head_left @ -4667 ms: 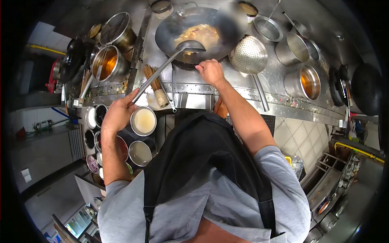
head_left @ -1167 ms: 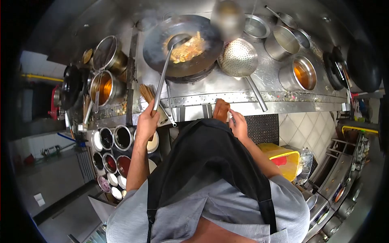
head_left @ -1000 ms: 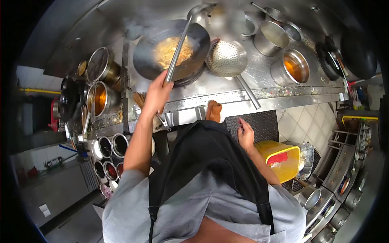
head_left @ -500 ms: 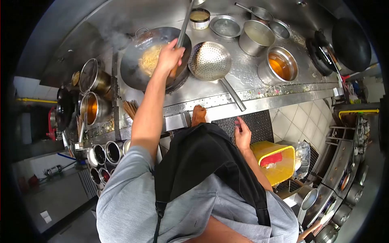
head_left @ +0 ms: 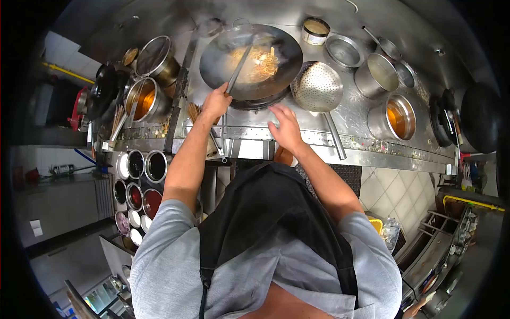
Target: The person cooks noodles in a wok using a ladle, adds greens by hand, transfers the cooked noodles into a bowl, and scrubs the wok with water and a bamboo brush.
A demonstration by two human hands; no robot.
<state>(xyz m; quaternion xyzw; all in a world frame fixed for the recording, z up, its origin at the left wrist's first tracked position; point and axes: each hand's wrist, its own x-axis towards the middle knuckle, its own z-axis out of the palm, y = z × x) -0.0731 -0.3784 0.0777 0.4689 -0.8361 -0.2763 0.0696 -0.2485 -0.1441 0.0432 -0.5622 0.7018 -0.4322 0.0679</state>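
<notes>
- Ladle (head_left: 240,68): the left hand (head_left: 217,102) is closed around its handle, which slants over the wok; its bowl is hard to make out amid steam.
- Right hand (head_left: 285,127): open, fingers spread and holding nothing, near the wok's front; contact with the steel bench (head_left: 353,119) cannot be told.
- Wok (head_left: 289,49): contains noodles (head_left: 264,64), blurred by steam; its far handle is also indistinct.
- Bamboo brush (head_left: 194,112): partly hidden behind the left forearm.
- Yellow bin (head_left: 376,224): largely covered by the right arm and sleeve; contents not visible.
- Right steel pot (head_left: 380,121): holds amber liquid.
- Left steel pot (head_left: 161,109): also holds amber liquid, with a utensil standing in it.
- Deep steel pot (head_left: 366,85): holds a pale, cloudy liquid.
- Tub (head_left: 315,39): label too small to read; pale contents.
- Perforated strainer (head_left: 317,87): bowl just beside the wok, handle toward the bench's front edge.
- Red-sauce container (head_left: 153,202): beside the bench, partly behind the left arm.
</notes>
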